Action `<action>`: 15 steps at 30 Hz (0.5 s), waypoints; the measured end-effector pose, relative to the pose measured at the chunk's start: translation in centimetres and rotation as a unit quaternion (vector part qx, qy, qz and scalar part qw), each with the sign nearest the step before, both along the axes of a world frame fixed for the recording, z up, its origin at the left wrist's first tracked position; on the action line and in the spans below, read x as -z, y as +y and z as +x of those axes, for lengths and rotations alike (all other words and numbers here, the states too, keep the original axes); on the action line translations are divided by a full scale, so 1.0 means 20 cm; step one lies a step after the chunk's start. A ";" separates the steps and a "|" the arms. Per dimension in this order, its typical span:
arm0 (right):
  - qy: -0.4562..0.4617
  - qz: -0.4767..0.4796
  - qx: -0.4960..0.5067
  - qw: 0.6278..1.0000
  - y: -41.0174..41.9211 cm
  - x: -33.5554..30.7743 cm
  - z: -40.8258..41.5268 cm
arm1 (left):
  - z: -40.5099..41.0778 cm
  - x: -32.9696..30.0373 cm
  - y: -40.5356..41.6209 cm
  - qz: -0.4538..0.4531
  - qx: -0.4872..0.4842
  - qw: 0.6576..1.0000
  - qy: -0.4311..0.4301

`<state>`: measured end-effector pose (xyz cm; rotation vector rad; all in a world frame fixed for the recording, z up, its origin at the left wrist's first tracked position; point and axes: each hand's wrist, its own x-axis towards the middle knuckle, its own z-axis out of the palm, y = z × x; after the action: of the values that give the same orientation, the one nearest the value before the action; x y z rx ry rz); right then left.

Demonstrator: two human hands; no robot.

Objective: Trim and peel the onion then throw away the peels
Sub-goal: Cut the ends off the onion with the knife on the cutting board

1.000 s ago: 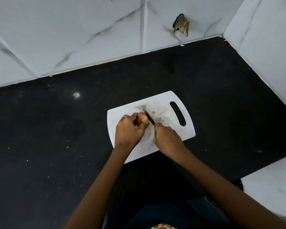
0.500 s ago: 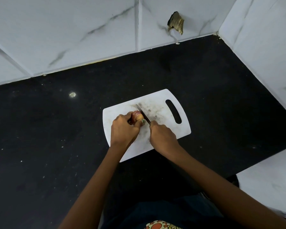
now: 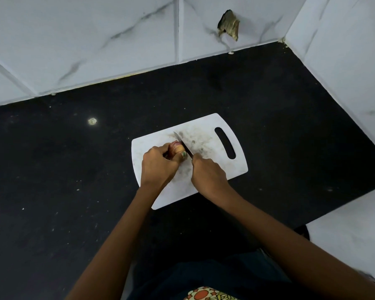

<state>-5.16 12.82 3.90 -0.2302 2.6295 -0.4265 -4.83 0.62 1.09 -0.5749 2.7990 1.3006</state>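
Observation:
A small reddish-brown onion [image 3: 176,147] rests on a white cutting board [image 3: 208,169] in the middle of the black counter. My left hand [image 3: 158,165] clamps the onion from the left, fingers and thumb wrapped round it, hiding most of it. My right hand [image 3: 208,176] grips the handle of a knife [image 3: 183,145], whose dark blade lies against the onion's right end with its tip pointing away from me.
The board's handle slot [image 3: 225,142] is on its right side. White marble-tiled walls [image 3: 95,40] close off the back and right; a broken hole [image 3: 228,24] shows in the back tile. A white ledge [image 3: 351,230] sits at lower right.
The camera has shifted slightly. Both hands keep their grips, and the knife stays against the onion's right end.

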 end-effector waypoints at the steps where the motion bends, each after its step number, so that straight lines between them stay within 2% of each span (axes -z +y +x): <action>1: 0.003 -0.002 0.002 1.000 -0.01 0.00 0.00 | 0.00 0.00 0.00 0.002 0.001 1.000 0.001; 15: 0.007 0.001 0.007 1.000 -0.01 0.01 -0.02 | -0.03 -0.02 -0.02 0.002 0.001 0.999 -0.036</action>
<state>-5.49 12.71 3.79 -0.2157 2.6466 -0.4287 -5.53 0.30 1.39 -0.6065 2.7387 1.2584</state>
